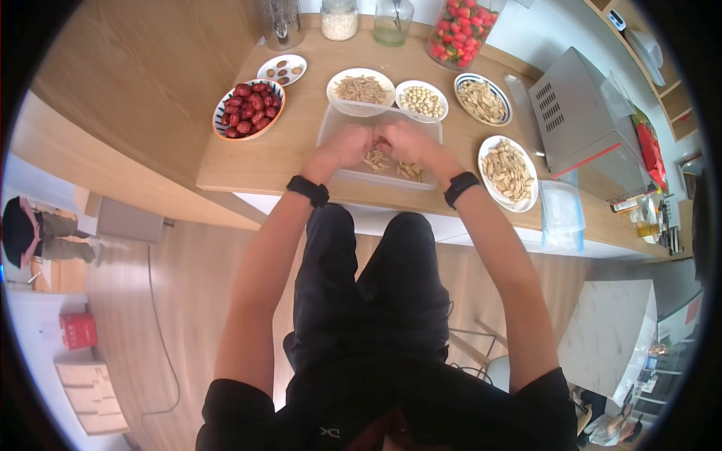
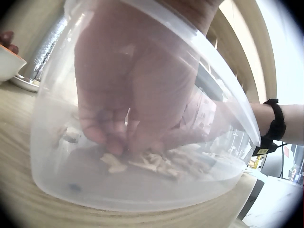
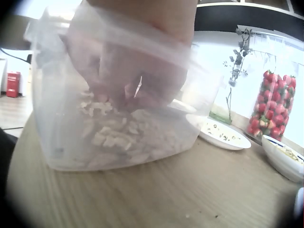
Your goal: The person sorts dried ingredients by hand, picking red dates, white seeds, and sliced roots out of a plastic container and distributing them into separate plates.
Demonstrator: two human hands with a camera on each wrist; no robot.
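Both hands are down inside a clear plastic box [image 1: 435, 154] on the wooden counter, close together near its middle. My left hand [image 1: 350, 145] has its fingers curled, with the fingertips at pale dried slices [image 2: 154, 164] in the left wrist view. Fingers of my right hand [image 1: 410, 143] curl inward and meet the left hand's fingers. In the right wrist view the right hand [image 3: 128, 71] is low over a heap of dried slices [image 3: 114, 135]. Whatever small piece the fingers pinch is hidden behind them and the cloudy box wall.
A bowl of red dates [image 1: 248, 111] and a small dish [image 1: 283, 70] are left. Behind the box stand a plate of dried strips [image 1: 361, 89] and a bowl of pale seeds [image 1: 421, 100]. Right are two dishes of slices [image 1: 483, 99] [image 1: 508, 173], plastic bags [image 1: 562, 214] and a microwave [image 1: 575, 113].
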